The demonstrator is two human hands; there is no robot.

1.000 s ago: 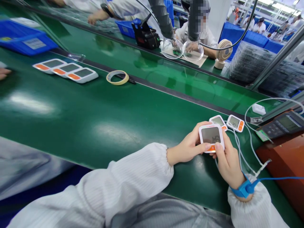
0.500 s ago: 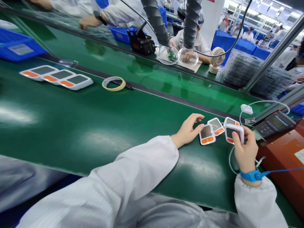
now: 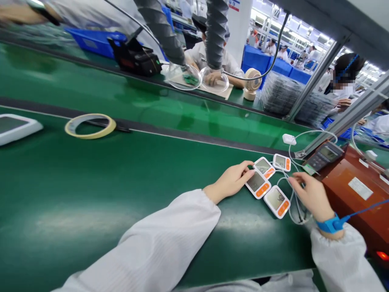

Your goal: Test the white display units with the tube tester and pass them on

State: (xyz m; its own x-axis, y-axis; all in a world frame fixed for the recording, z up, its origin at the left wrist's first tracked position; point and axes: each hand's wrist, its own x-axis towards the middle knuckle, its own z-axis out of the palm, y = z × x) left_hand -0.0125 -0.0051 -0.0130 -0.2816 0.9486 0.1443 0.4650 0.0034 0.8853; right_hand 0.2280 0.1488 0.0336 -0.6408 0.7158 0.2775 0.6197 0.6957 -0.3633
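Note:
Several white devices with grey screens and orange buttons lie close together on the green table. My left hand (image 3: 232, 181), fingers apart, rests its fingertips on the edge of one device (image 3: 258, 184) and close to a second one (image 3: 264, 167) behind it. A third device (image 3: 277, 201) lies nearer me with digits on its screen, and a fourth (image 3: 281, 162) sits at the back. My right hand (image 3: 311, 192), wearing a blue wrist strap (image 3: 330, 224), hovers over white cables (image 3: 299, 211). Its thumb and index finger are apart, with nothing between them.
An orange-brown box (image 3: 349, 182) with a dark meter (image 3: 325, 156) stands at the right. A yellow tape roll (image 3: 90, 126) and another white device (image 3: 16, 126) lie left. Across the table are a small fan (image 3: 251, 83), two clear-hooded ducts and people in white.
My right hand has let go of the device it held, which now lies on the table. The devices beside my left hand have turned. The view has shifted right.

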